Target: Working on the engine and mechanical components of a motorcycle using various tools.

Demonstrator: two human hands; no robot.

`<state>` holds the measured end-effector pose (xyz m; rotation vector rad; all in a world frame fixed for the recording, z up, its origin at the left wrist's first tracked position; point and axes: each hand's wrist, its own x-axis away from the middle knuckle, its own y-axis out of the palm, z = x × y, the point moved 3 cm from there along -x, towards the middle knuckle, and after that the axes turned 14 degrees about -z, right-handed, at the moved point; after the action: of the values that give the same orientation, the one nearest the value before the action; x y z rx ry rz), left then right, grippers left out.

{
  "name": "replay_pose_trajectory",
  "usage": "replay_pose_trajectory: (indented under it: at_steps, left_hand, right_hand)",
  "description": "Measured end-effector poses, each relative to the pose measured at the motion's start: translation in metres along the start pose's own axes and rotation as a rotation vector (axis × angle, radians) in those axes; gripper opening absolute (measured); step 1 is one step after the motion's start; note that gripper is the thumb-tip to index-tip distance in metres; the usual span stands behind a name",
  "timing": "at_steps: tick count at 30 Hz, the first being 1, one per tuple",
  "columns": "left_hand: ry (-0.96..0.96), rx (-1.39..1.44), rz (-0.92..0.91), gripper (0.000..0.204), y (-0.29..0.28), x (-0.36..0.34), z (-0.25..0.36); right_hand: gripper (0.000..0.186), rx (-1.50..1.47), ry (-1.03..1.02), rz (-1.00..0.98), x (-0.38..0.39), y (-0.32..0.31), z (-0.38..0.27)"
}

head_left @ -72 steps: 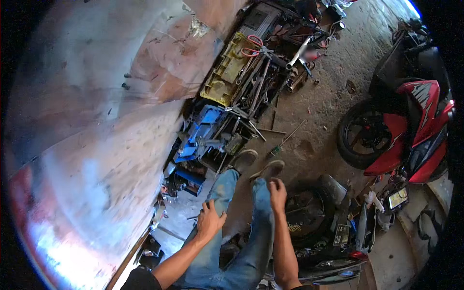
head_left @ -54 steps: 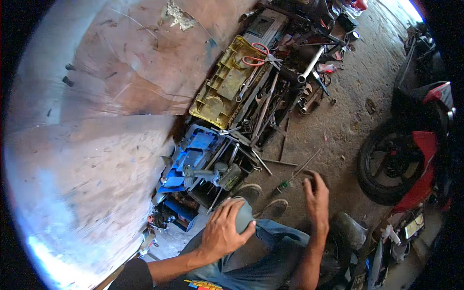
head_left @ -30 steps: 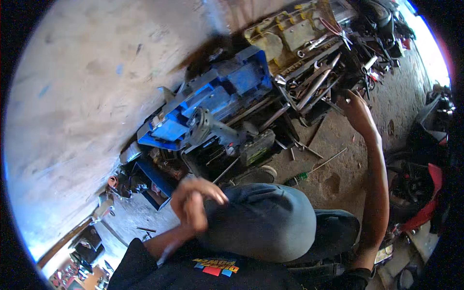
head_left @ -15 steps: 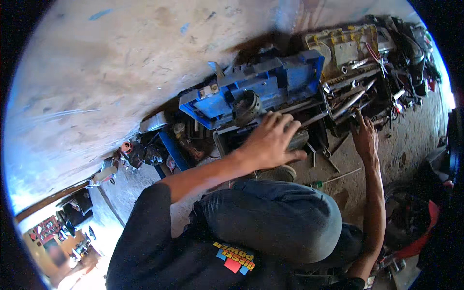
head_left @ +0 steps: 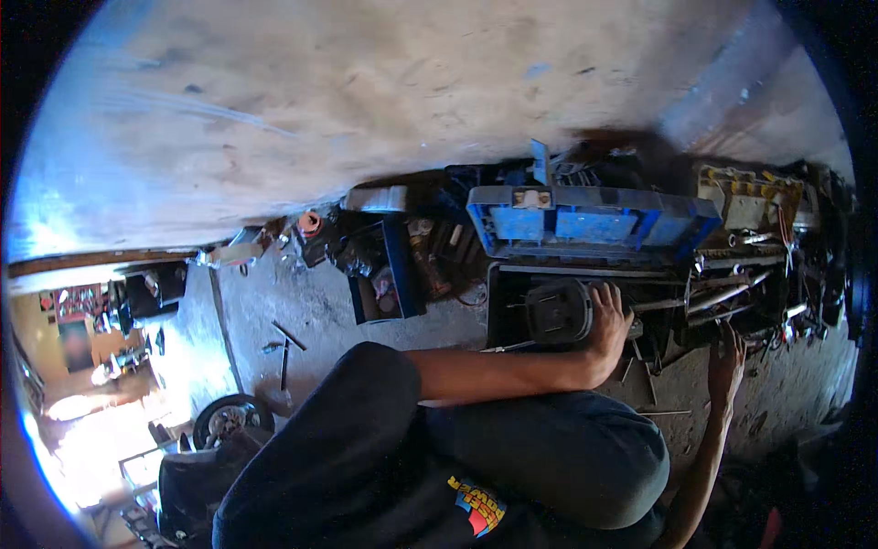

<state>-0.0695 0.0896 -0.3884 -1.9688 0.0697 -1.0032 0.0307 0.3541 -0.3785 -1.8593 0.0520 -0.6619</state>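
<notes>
My left hand (head_left: 605,337) is closed over the right edge of a dark rounded part (head_left: 553,316) with pale slots in its face. That part sits over the dark lower tray (head_left: 505,297) of a toolbox, whose blue lid (head_left: 594,224) stands raised behind it. Farther right, my right hand (head_left: 727,366) reaches to the near edge of a heap of hand tools. Its fingers are stretched out and slightly apart at the tools, including a long silver wrench (head_left: 730,291). Whether its fingertips touch one of them is too small to tell.
A blue-edged open box (head_left: 399,274) stands left of the toolbox. A T-shaped tool (head_left: 285,352) lies on the floor, with a wheel (head_left: 233,419) nearer me. A pale wall (head_left: 366,101) rises behind everything. A yellowish metal part (head_left: 745,197) leans at the back right.
The view has turned, so the toolbox now sits farther right and lower. My left hand, earlier spread over the box, now grips the rounded part. My right hand stays by the tool heap.
</notes>
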Motion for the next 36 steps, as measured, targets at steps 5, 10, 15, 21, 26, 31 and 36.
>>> replay_pose_trajectory:
  at_steps: [5,10,15,21,26,31,36]
  left_hand:
    - [-0.074,-0.024,-0.160,0.046,-0.008,-0.010,0.009]
    - [-0.076,-0.327,0.357,0.042,-0.014,0.025,-0.023]
    - [0.152,-0.116,0.028,0.044,-0.012,0.007,-0.015]
    - [0.501,0.630,0.119,0.056,-0.005,0.031,-0.084]
    - [0.380,0.980,0.226,0.074,0.001,0.063,-0.202]
    - [0.323,1.558,0.116,0.067,0.026,0.097,-0.300]
    - [0.139,2.095,0.354,0.056,0.085,0.136,-0.341]
  right_hand:
    - [0.039,0.037,0.014,-0.025,-0.003,0.002,0.008]
    - [0.039,0.033,0.012,-0.027,-0.008,0.006,0.000]
    - [0.040,0.144,0.037,-0.040,-0.014,0.004,0.010]
    - [0.034,0.090,0.153,-0.099,-0.016,-0.012,-0.007]
    - [0.034,0.094,0.121,-0.095,-0.009,-0.010,-0.025]
    - [0.040,-0.019,-0.009,-0.044,0.000,-0.008,-0.008]
    - [0.038,0.046,-0.002,-0.039,0.002,-0.013,-0.001]
